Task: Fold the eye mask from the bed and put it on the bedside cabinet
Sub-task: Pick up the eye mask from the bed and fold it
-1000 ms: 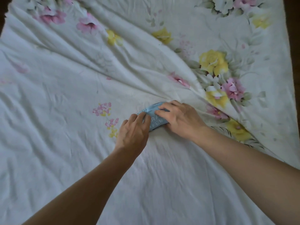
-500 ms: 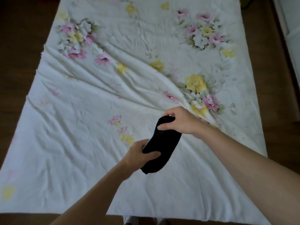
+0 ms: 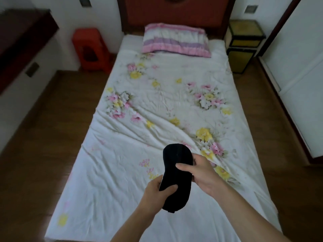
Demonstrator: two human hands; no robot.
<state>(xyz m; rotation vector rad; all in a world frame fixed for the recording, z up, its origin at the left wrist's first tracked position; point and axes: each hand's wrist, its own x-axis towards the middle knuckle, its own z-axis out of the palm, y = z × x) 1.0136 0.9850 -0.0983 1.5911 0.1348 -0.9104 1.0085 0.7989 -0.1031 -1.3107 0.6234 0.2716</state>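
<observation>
A single bed (image 3: 122, 172) fills the middle of a small room, covered with a wrinkled white sheet printed with pink and yellow flowers. Above its near end, two bare hands hold a black, oval fabric eye mask (image 3: 176, 175) in the air, clear of the sheet. The left hand (image 3: 156, 191) has its fingers closed on the mask's lower left edge, thumb on top. The right hand (image 3: 203, 173) grips the mask's right side, thumb pressed across the front. At the far end lies a pink, white and purple striped pillow (image 3: 176, 40) against a dark red-brown headboard (image 3: 174, 13). Just beside the head of the bed on the right stands a yellow bedside cabinet with a dark frame (image 3: 243, 44). On the left, against the white wall, is a red plastic stool (image 3: 90, 48). The floor (image 3: 52, 128) is brown wood. A white door or wardrobe panel (image 3: 300, 67) runs along the right edge.
</observation>
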